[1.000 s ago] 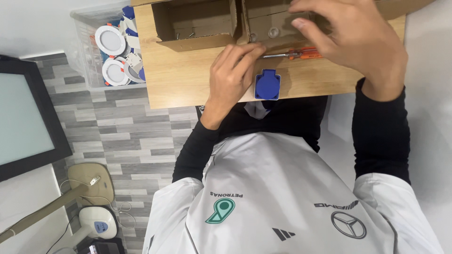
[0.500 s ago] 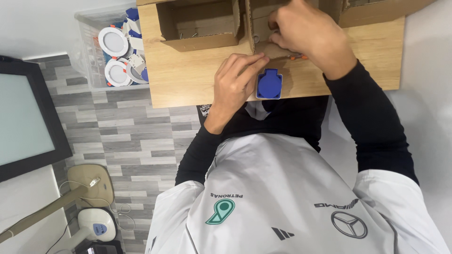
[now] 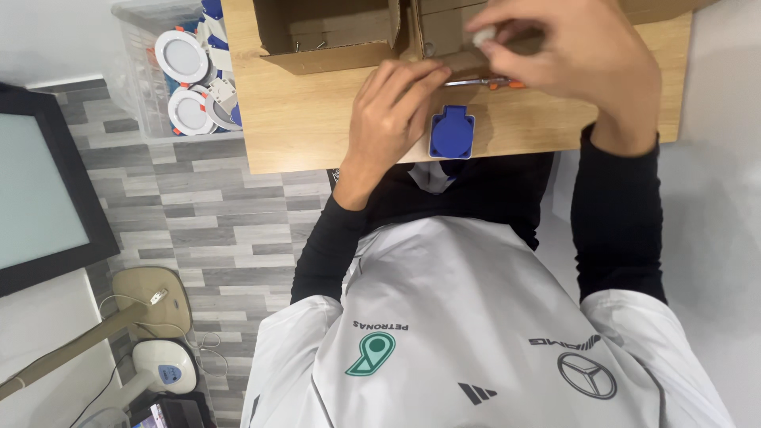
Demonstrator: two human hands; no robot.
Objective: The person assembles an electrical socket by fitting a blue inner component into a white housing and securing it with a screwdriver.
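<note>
A blue socket cover (image 3: 452, 131) lies on the wooden table (image 3: 301, 119) near its front edge. My left hand (image 3: 388, 119) rests flat on the table against the cover's left side. Its fingertips reach the metal shaft of a screwdriver (image 3: 474, 82) with an orange handle. My right hand (image 3: 575, 55) hovers above the table's far right part, pinching a small white piece (image 3: 483, 35) between thumb and fingertips. Two open cardboard boxes (image 3: 329, 36) stand behind the hands. My right hand covers most of the right-hand box.
A clear plastic bin (image 3: 158, 79) with round white lamps stands on the floor left of the table. A dark framed screen (image 3: 40, 190) leans at the far left. A beige desk lamp base (image 3: 151, 301) and a white device (image 3: 162, 368) with cables sit on the grey plank floor.
My right hand has come up out of the right-hand box with the small white piece in its fingertips. My left hand has stayed beside the blue cover.
</note>
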